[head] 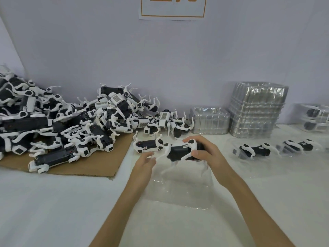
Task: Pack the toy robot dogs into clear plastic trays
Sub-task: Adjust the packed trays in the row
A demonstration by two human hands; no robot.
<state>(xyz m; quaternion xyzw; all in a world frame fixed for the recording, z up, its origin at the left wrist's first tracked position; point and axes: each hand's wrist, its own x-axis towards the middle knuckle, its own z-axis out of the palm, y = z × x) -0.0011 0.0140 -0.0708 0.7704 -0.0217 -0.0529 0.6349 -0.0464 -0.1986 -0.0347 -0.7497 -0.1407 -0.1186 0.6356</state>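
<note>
Lower centre: a clear tray [179, 189] | just above it, our right hand [204, 154] grips a dog [179, 151] by its body | our left hand [145, 162], fingers relaxed, beside its leg | left: dog pile [71, 118] | upper right: tray stacks [256, 111]

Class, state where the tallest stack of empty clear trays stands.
In the head view, the tall tray stack stands right of centre by the wall, just right of a shorter stack.
</note>
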